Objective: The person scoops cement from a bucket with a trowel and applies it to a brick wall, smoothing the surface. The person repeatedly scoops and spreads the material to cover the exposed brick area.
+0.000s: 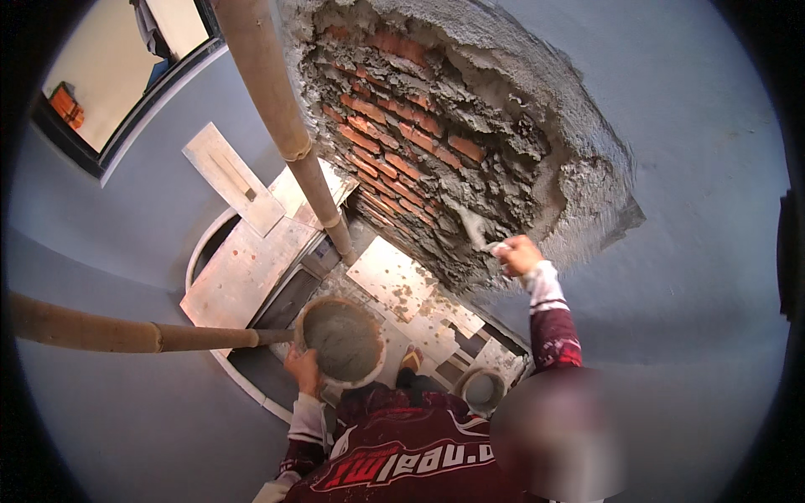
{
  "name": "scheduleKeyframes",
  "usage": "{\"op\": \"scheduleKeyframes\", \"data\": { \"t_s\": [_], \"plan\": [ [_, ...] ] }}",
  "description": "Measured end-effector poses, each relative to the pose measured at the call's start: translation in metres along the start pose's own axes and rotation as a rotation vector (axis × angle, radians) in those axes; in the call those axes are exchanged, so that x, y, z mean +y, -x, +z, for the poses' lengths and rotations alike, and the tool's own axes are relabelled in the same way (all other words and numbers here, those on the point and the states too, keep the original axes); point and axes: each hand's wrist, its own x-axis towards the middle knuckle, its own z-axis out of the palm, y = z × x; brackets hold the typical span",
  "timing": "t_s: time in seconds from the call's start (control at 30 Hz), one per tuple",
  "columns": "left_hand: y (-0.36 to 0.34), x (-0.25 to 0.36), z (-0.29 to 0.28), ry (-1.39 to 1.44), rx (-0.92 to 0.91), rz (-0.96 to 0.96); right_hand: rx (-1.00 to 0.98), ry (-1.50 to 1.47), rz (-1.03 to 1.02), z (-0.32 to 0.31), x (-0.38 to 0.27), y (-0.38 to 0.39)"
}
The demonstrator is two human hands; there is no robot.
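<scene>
The right hand is curled into a fist round the end of a trowel, whose mortar-smeared blade lies against the patch of bare brick — whether it touches I can't quite tell from here. Down at the person's left, the left hand pinches the rim of a round tub, fingers closed over its edge; grey mortar sits inside. Rough grey plaster rings the brick, and smooth grey-blue wall spreads beyond. Below, splattered boards lie near a sandalled foot and a smaller bucket. Two bamboo poles slant in from the left and above — past them, a dark-framed window.
</scene>
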Motion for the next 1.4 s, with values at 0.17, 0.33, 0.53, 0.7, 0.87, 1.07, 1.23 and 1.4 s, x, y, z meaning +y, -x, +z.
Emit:
{"op": "scheduleKeyframes", "data": {
  "t_s": [0.17, 0.33, 0.53, 0.7, 0.87, 1.07, 1.23, 1.4],
  "plan": [
    [0.002, -0.025, -0.034, 0.112, 0.229, -0.040, 0.010, 0.565, -0.244, -0.033, -0.004, 0.037],
    [0.034, 0.014, -0.029, 0.099, 0.323, 0.053, 0.059, 0.723, -0.256, 0.052, 0.056, -0.006],
    [0.045, 0.024, -0.044, 0.135, 0.421, -0.078, 0.171, 0.722, -0.276, 0.090, 0.086, -0.012],
    [0.036, 0.011, -0.041, 0.155, 0.338, -0.007, 0.370, 0.801, -0.267, 0.077, 0.108, -0.042],
    [0.030, 0.002, -0.038, 0.148, 0.252, 0.032, 0.450, 0.763, -0.227, 0.050, 0.086, -0.014],
    [0.015, 0.005, -0.027, 0.152, 0.167, -0.005, 0.494, 0.673, -0.169, 0.010, 0.095, 0.017],
    [0.012, 0.019, -0.016, 0.085, 0.148, 0.021, 0.528, 0.606, -0.120, -0.017, 0.093, 0.055],
    [-0.011, 0.014, -0.012, -0.096, -0.026, 0.018, 0.617, 0.589, -0.115, 0.020, 0.095, 0.102]
  ]
}}
